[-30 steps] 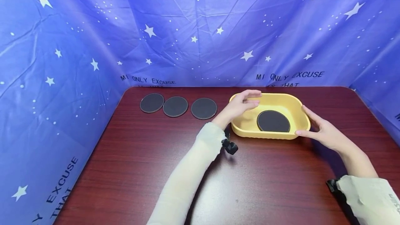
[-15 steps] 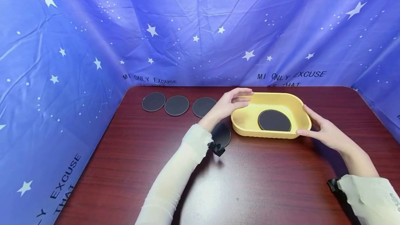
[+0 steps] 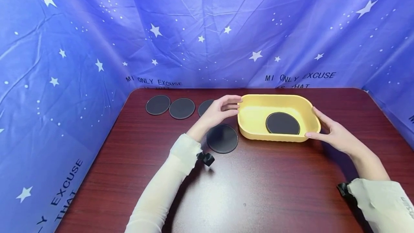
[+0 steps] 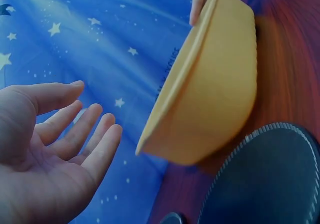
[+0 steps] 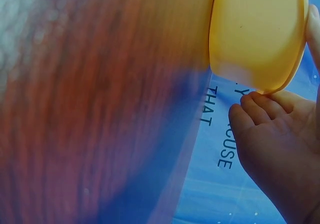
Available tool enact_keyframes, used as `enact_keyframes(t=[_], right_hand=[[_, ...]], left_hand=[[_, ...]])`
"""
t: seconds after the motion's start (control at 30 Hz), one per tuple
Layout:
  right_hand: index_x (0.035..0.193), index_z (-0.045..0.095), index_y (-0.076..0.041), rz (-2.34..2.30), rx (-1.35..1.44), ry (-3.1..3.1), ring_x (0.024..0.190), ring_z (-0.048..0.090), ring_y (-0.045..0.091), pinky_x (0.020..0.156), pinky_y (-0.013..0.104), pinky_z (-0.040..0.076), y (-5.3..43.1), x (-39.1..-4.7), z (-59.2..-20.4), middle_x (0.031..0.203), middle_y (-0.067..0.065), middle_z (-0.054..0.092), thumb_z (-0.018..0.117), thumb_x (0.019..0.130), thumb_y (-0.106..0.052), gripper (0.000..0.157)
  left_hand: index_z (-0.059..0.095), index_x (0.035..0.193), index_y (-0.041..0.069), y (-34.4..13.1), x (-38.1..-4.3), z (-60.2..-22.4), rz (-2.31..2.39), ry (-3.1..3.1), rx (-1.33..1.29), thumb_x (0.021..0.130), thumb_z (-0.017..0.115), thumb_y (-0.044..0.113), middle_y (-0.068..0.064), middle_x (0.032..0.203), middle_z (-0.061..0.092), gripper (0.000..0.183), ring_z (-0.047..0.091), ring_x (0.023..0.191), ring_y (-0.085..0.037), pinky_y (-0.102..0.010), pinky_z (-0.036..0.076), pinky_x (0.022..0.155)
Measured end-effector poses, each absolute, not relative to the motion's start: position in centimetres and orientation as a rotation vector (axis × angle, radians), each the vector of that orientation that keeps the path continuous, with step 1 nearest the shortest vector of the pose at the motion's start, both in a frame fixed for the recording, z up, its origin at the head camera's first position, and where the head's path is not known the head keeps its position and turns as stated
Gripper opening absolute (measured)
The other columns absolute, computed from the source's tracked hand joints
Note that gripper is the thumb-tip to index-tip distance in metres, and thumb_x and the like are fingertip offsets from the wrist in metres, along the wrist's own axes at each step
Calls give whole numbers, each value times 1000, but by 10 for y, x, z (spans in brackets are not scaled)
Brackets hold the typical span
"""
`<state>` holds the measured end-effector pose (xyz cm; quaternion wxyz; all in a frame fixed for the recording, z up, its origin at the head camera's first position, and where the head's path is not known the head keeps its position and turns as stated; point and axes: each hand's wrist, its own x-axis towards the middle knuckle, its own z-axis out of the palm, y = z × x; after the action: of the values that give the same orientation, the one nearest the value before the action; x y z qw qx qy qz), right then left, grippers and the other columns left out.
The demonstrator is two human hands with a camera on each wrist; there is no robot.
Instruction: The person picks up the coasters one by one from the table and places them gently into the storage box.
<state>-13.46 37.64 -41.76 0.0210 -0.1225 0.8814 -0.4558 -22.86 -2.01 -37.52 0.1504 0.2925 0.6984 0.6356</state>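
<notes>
A yellow oblong box [image 3: 276, 100] with rounded ends stands on the table, one round black coaster [image 3: 283, 123] inside it. My right hand [image 3: 337, 136] holds the box's right end, thumb at the front rim and fingers at the end wall. Off the left end hovers my left hand [image 3: 213, 112], its fingers loosely bent and nothing in them; the left wrist view shows a gap between that hand [image 4: 60, 159] and the box [image 4: 215, 79]. Just under the left wrist lies another black coaster [image 3: 222, 138] with a stitched edge.
Two more black coasters, the far-left one [image 3: 158, 105] and its neighbour [image 3: 182, 108], lie in a row at the back left. A third coaster [image 3: 203, 107] is partly hidden by my left hand. Blue star-printed cloth [image 3: 194, 28] hangs around the dark red table [image 3: 136, 146].
My left hand has drawn back leftward from over the box to beyond its left end, uncovering the nearer coaster and partly covering one in the row. The right hand keeps its place on the box.
</notes>
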Motion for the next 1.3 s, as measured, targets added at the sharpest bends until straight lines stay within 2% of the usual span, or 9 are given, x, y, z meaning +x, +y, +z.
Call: enact_keyframes(t=[0.2,0.37,0.8,1.0,1.3], right_hand=[[160,5,-8,-1414,-389,2730,130,21,-23,99,-9,23,377,-135,-418,165,25,4,68,90,1,95],[160,5,-8,-1412,-375,2730,129,22,-24,98,-8,24,376,-135,-417,165,24,5,68,90,1,94],[160,5,-8,-1406,-394,2734,129,23,-24,97,-8,25,376,-136,-417,165,25,5,68,90,1,95],[160,5,-7,-1410,-392,2730,129,23,-23,97,-8,26,376,-135,-416,165,25,4,68,90,1,94],[160,5,-8,-1416,-390,2724,130,23,-23,98,-8,25,376,-135,-416,165,23,4,68,90,2,95]], left_hand=[[48,142,-3,-40,-226,-388,1807,2043,773,94,61,-4,-23,144,53,50,51,133,-44,-35,54,104],[47,141,-6,-54,-224,-400,1794,2062,764,94,61,-3,-27,144,52,49,50,132,-47,-36,54,104],[47,141,-7,-86,-214,-425,1732,2132,692,93,63,-2,-28,142,53,51,54,131,-42,-36,54,103],[48,141,-4,-95,-210,-430,1705,2158,665,93,64,1,-25,144,53,51,53,132,-40,-37,54,103],[45,142,-7,-102,-208,-439,1691,2131,645,91,65,-2,-27,147,48,56,48,135,-42,-45,44,115]])
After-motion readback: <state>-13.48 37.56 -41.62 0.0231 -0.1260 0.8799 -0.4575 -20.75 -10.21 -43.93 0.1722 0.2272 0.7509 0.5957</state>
